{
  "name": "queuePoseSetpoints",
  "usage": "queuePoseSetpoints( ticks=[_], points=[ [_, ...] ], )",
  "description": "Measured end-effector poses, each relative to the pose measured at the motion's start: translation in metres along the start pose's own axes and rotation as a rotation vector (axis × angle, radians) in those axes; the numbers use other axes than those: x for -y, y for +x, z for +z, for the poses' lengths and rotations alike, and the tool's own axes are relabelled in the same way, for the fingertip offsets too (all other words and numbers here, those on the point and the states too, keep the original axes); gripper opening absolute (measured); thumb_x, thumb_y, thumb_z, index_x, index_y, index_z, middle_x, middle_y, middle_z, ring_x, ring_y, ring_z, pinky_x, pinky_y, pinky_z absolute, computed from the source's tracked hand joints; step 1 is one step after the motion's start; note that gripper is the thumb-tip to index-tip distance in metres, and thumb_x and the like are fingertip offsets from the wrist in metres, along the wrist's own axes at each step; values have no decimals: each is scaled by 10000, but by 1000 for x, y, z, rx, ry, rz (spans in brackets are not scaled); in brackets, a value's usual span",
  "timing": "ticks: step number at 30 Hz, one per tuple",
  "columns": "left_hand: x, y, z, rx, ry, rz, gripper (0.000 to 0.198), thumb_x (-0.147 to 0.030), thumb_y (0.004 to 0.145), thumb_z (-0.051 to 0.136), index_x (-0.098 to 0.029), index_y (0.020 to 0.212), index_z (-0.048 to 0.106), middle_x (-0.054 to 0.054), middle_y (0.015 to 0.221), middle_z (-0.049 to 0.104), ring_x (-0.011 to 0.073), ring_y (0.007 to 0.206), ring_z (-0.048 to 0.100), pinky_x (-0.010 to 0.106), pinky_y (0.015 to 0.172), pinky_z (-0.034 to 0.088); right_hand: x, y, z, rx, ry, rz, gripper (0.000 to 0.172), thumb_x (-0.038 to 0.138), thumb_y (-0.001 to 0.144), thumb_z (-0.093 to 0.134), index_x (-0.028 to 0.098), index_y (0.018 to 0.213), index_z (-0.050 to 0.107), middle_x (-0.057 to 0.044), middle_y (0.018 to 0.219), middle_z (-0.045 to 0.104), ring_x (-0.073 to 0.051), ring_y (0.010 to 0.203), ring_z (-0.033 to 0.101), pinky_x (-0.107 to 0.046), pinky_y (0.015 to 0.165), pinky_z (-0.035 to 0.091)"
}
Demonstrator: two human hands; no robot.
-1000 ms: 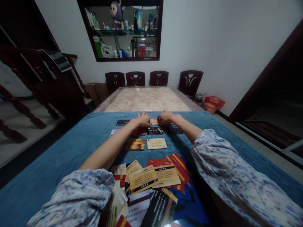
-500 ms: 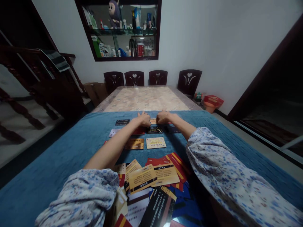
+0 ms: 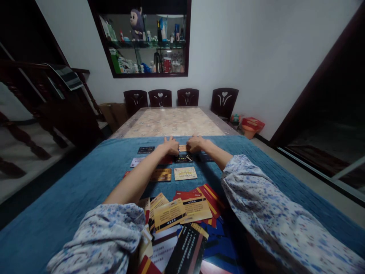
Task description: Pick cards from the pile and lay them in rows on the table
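Note:
Both my arms stretch forward over a blue cloth (image 3: 71, 190). My left hand (image 3: 170, 146) and my right hand (image 3: 195, 143) rest with curled fingers on either side of a small orange card (image 3: 182, 148) at the far row and touch its ends. Several cards lie in rows below it: a black one (image 3: 146, 150), a pale one (image 3: 137, 162), a dark one (image 3: 183, 158), a brown one (image 3: 161, 174) and a cream one (image 3: 185, 173). A loose heap of cards (image 3: 182, 217) lies close to me, between my sleeves.
Beyond the cloth the marble table top (image 3: 173, 121) runs to several dark chairs (image 3: 159, 98) against the wall. A glass cabinet (image 3: 145, 38) with bottles hangs above. A wooden stair rail (image 3: 42, 87) stands left; a red bag (image 3: 251, 125) sits on the floor right.
The view has tilted slightly. Both hands stay at the orange card in the far row with hardly any movement.

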State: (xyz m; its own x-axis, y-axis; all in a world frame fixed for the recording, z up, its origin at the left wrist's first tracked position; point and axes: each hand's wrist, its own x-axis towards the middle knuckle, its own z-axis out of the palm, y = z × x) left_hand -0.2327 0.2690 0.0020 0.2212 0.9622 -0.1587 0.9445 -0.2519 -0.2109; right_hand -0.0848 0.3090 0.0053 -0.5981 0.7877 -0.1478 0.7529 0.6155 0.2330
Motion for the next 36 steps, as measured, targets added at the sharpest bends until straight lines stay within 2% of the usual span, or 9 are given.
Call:
queuePoseSetpoints(
  ticks=[4,9,14,17,19,24,28,36],
  points=[
    [2,0,-1,-45,3,15,420,-232,764,550,-149,1160,664,192,1277,613,348,1301,407,614,1097,299,-1,-5,-2,-19,-8,-8,372,275,827,563,165,1140,731,-177,1217,691,-346,1193,559,-469,962,472],
    [6,-3,-6,-153,19,40,425,-247,809,528,-141,1203,644,203,1310,590,346,1326,383,592,1077,316,-9,-17,-8,-53,-19,-30,420,345,883,525,164,1227,684,-180,1295,651,-357,1247,511,-502,977,445],
    [2,-16,-13,-317,29,63,348,-246,873,513,-166,1181,654,172,1296,601,320,1308,370,538,1042,326,-21,-39,-16,-119,-15,-26,428,268,848,574,205,1259,676,-138,1262,684,-327,1215,536,-443,931,450],
    [-7,-29,-17,-405,-4,83,309,-225,907,489,-185,1159,662,158,1277,609,318,1323,343,532,1042,298,-24,-57,-19,-186,-11,-7,318,231,884,528,209,1117,743,-129,1175,725,-304,1146,577,-405,897,435],
    [-16,-38,-20,-449,-34,104,301,-192,911,474,-184,1132,678,167,1253,617,328,1328,336,542,1045,274,-25,-70,-20,-231,-11,-3,307,201,904,491,195,1057,757,-132,1139,736,-289,1113,588,-380,873,419],
    [-40,-63,-28,-504,-42,151,315,-95,869,453,-184,1019,715,186,1163,649,344,1300,360,564,1030,252,-24,-103,-23,-285,-15,-26,306,189,927,466,159,1046,747,-144,1106,738,-278,1092,571,-361,843,374],
    [-57,-80,-29,-536,-24,202,301,-118,874,455,-194,1000,717,182,1120,658,351,1285,371,580,1017,252,-22,-130,-24,-303,-11,-39,297,194,941,459,157,1008,746,-141,1082,738,-269,1058,562,-354,813,341],
    [-90,-105,-21,-550,-75,262,330,-92,884,427,-214,1026,699,151,1170,665,326,1314,373,577,1062,223,-24,-176,-2,-348,6,-29,289,243,970,461,165,988,739,-134,1053,725,-261,1026,530,-351,781,297]
  ],
)
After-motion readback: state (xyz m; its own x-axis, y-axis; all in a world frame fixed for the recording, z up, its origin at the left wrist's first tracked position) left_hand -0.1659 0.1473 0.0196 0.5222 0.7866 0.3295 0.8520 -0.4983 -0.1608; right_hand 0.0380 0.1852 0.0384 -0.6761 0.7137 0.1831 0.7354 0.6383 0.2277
